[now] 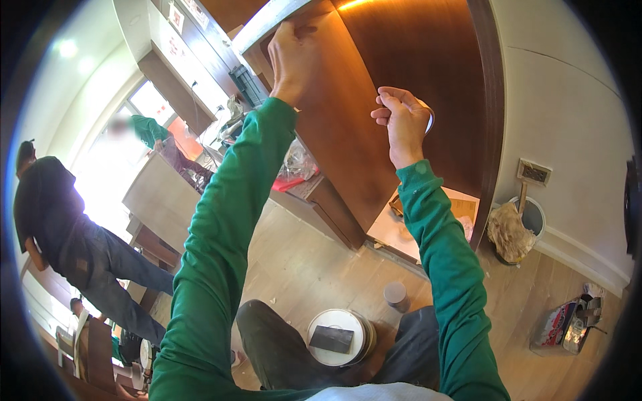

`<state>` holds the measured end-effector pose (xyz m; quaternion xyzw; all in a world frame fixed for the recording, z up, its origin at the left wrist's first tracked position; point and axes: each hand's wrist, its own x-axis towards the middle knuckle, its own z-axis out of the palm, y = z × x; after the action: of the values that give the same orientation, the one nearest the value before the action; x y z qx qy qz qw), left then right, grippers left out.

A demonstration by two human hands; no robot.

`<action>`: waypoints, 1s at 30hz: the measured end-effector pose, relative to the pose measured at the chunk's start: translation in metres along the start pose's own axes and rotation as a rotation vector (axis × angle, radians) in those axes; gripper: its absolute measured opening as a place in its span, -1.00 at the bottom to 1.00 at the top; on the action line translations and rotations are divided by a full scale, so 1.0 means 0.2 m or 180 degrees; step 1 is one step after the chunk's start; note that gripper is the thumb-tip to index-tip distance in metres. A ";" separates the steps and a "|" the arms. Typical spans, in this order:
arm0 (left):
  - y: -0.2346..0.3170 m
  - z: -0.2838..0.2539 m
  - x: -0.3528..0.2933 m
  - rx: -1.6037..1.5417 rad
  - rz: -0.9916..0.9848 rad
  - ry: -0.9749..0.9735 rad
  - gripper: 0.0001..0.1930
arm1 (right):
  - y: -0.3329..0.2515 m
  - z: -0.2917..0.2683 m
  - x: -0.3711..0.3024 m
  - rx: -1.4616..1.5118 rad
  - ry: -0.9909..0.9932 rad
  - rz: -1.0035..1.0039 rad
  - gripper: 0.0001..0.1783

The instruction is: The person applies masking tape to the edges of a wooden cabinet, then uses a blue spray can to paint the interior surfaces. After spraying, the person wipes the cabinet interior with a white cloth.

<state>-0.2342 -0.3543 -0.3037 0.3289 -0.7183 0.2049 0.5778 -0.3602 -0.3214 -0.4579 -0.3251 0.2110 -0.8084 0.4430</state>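
Note:
My left hand (289,63) is raised to the upper edge of a brown wood cabinet panel (334,113), its fingers bent and pinched close to the pale edge strip (271,25). The fingertips are blurred, and whatever they hold is hidden. In front of the open cabinet's dark inner panel (428,53) is my right hand (406,127), fingers curled in toward the thumb. A white curved rim, like a roll of tape (430,117), shows behind that hand; most of it is covered by the palm.
Between my knees stands a round bucket (366,334) with a dark flat block (332,339) on its white lid, near a grey cylinder (396,295). Right, a pail (533,217) holds a cloth-draped tool beside a clear tool box (562,327). Left, a person (67,227) stands; others work farther back.

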 end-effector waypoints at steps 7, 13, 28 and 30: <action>-0.10 -0.15 -0.13 -0.0040 0.0386 0.0068 -0.82 | 0.03 0.01 -0.01 0.0044 0.0002 0.0095 -0.89; -0.08 -0.46 0.22 0.1009 0.1746 -0.0539 -0.69 | 0.05 -0.01 0.02 0.0089 0.0111 0.0128 -0.89; 0.16 -0.45 0.09 0.0568 0.1339 -0.0919 -0.84 | -0.05 0.05 -0.04 -0.0080 -0.1322 0.0444 -0.56; 0.11 -0.46 -0.18 -0.0297 -0.0165 -0.1592 -0.75 | -0.13 0.03 -0.08 0.0361 -0.2394 0.1084 -0.42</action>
<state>-0.1820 -0.2690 -0.3131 0.3606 -0.8389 0.0688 0.4018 -0.3642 -0.2939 -0.4430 -0.5333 0.0404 -0.5588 0.6338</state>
